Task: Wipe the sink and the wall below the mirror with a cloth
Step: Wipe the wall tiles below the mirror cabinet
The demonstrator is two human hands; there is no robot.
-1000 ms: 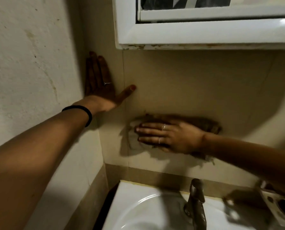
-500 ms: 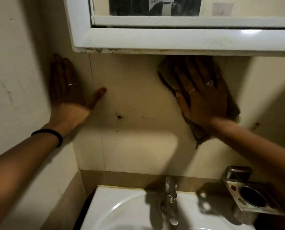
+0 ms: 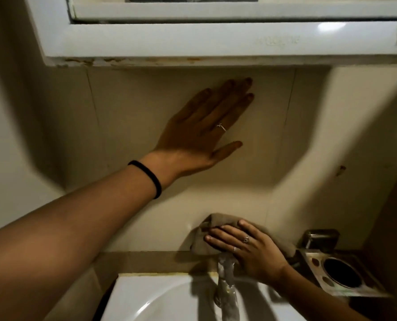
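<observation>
Right hand (image 3: 250,253) fingers straight, spread, pressing cloth (image 3: 206,235) flat on wall (image 3: 239,195), lower centre, just above tap (image 3: 226,281), likely for full wiping contact. Left hand (image 3: 199,133) flat, fingers straight, on wall mid-frame under mirror frame (image 3: 169,40), probably bracing lean. Sink (image 3: 151,297) bottom centre.

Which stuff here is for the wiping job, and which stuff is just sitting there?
For the job:
- cloth, pressed flat to the wall by the right hand
- sink
- left hand, flat on the wall

Just there:
- tap
- metal holder
- mirror cabinet
</observation>
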